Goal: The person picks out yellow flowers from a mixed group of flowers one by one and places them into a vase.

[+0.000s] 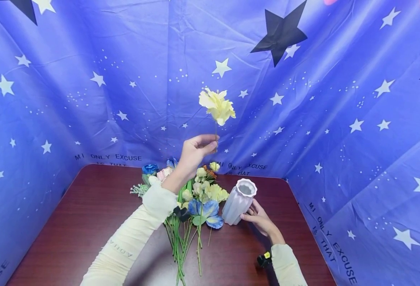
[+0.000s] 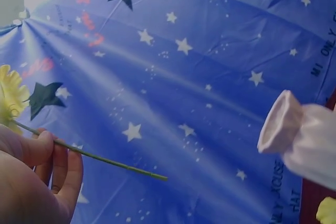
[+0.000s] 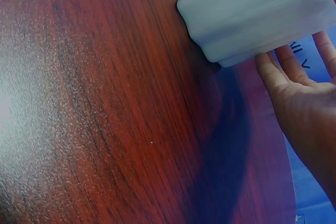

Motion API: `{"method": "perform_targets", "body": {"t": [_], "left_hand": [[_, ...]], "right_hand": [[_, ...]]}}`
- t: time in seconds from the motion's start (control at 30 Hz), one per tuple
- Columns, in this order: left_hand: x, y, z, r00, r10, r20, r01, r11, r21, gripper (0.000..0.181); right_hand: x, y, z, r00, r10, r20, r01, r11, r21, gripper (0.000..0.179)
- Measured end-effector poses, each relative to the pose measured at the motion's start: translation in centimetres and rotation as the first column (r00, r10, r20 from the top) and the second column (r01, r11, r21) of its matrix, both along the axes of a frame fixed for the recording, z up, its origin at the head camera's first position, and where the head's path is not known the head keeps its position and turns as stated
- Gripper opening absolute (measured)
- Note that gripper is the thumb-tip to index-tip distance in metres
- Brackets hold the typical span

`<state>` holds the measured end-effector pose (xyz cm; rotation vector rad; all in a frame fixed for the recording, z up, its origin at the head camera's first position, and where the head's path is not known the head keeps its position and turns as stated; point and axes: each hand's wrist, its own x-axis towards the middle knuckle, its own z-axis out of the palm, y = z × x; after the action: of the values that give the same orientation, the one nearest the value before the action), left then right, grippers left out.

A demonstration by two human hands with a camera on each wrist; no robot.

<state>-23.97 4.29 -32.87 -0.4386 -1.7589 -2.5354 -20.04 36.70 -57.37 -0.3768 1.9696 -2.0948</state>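
Note:
My left hand (image 1: 195, 153) pinches the thin stem of a yellow artificial flower (image 1: 217, 106) between thumb and fingers, raised above the table with the bloom up. In the left wrist view the green stem (image 2: 113, 162) runs on past the fingertips and ends free. A pale, ribbed vase (image 1: 237, 204) with a scalloped rim stands at the right, leaning a little in the head view. My right hand (image 1: 261, 220) holds it from its right side. The right wrist view shows fingers (image 3: 273, 74) against the side of the vase near its base.
A heap of artificial flowers lies mid-table, with a blue bloom (image 1: 207, 212), cream and yellow blooms and long green stems (image 1: 179, 248) toward the front edge. The dark red wooden table (image 1: 99, 210) is enclosed by a blue star-printed cloth (image 1: 152, 79).

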Motion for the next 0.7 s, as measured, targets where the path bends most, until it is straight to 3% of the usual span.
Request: {"method": "perform_targets", "body": {"t": [0.33, 0.7], "left_hand": [[0.4, 3.9, -0.8, 0.997, -0.023, -0.072, 0.025, 0.999, 0.033, 0.025], [0.3, 6.4, -2.0, 0.991, -0.057, -0.121, 0.057, 0.998, 0.001, 0.024]], "right_hand": [[-0.1, 0.0, 0.0, 1.0, 0.006, 0.004, -0.006, 1.0, -0.008, 0.084], [0.0, 0.0, 0.2, 0.999, 0.032, -0.021, -0.032, 0.999, -0.025, 0.079]]}}
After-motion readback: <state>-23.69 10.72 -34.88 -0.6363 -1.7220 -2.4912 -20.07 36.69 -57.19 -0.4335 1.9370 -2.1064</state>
